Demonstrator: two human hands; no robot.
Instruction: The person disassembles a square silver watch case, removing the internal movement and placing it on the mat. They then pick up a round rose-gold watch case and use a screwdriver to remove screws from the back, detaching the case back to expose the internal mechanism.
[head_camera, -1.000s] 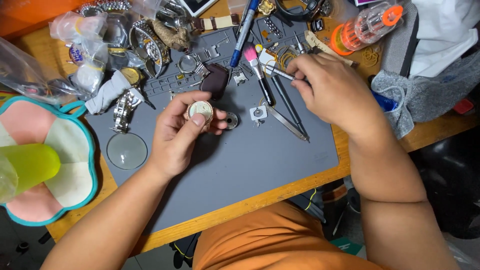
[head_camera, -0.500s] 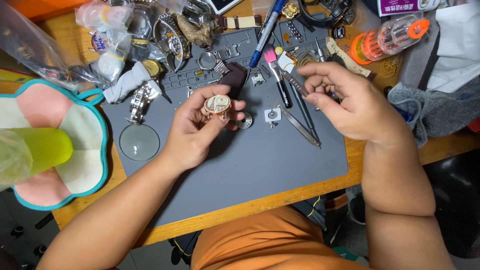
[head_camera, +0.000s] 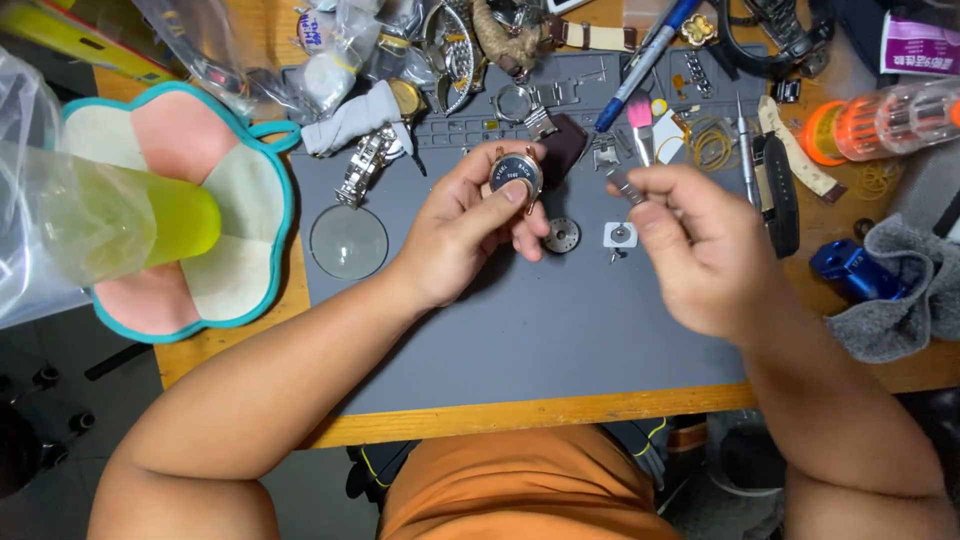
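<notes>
Over the near part of the grey rubber work mat (head_camera: 520, 330), the right hand (head_camera: 700, 250) pinches slim metal tweezers (head_camera: 625, 187) (tips blurred). Just left, the left hand (head_camera: 465, 225) grips a round rose-gold watch case (head_camera: 516, 173), dark back showing. Beyond lie a small toothed metal disc (head_camera: 563, 236) and a blue pen (head_camera: 640, 62).

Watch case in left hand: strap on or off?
Off. The round watch case sits bare between the left hand fingertips, lugs showing, no strap attached. The right hand holds a small metal tool.
</notes>
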